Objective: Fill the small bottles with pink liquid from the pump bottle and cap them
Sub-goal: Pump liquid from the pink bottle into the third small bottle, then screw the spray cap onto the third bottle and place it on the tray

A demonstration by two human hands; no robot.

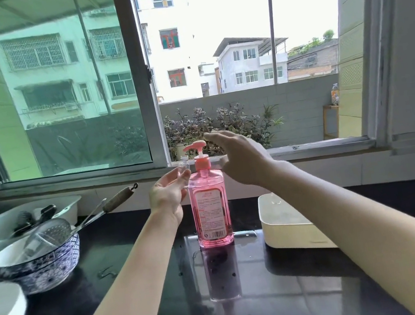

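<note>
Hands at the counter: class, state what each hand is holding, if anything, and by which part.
The left hand holds a small clear bottle by its body, fingers around it. The right hand holds nothing, open above the pump bottle.

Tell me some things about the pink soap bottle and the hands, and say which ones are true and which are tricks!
1. The pump bottle stands upright on the dark counter. True.
2. The left hand holds a small clear bottle beside the pump. True.
3. The right hand is pressing the pump head down. False: it is open and hovers next to the pump head, not on it.
4. The pump bottle is empty. False: it is nearly full of pink liquid.
5. A white tray sits left of the pump bottle. False: it sits to the right.
</note>
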